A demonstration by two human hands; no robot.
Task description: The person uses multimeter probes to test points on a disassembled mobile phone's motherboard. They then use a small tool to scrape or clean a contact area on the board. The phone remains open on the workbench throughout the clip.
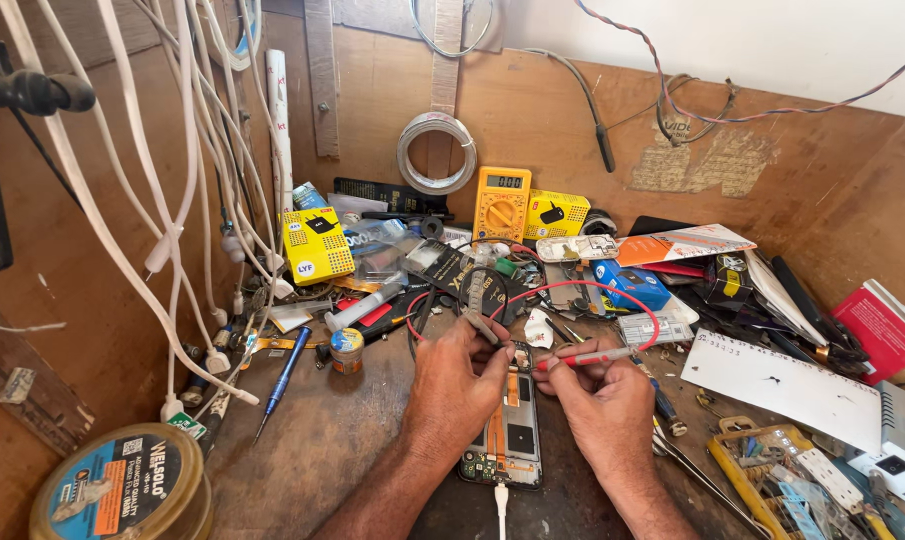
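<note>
An opened phone (505,437) lies face down on the wooden bench, its circuit board and orange flex cable showing, with a white cable plugged into its near end. My left hand (456,385) holds a black probe (481,318) with its tip near the phone's top. My right hand (601,400) holds a red probe (585,358) pointing left at the same spot. Red and black leads (613,290) run back toward a yellow multimeter (502,203) standing against the back wall.
White cables (178,200) hang at the left. A solder reel (123,485) sits bottom left. A blue screwdriver (281,380) and small tin (347,350) lie left of my hands. Boxes, tools and papers (773,385) crowd the right side; tweezers (693,470) lie by my right wrist.
</note>
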